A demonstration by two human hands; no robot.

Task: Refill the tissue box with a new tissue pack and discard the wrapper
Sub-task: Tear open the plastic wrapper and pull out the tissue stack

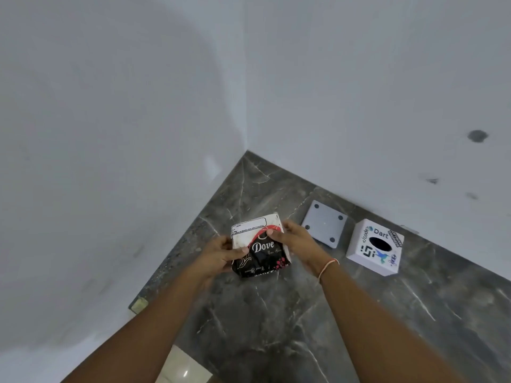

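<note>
Both the left hand and right hand grip the still-wrapped tissue pack, while the tissue box sits open and unfilled.

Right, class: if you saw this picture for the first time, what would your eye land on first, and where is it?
First, the black, red and white tissue pack marked "Dove", held in mid-frame between the left hand and right hand above the dark marble counter. Next, the white sticker-covered tissue box at right by the wall, with a grey square base plate lying flat between it and the pack.
</note>
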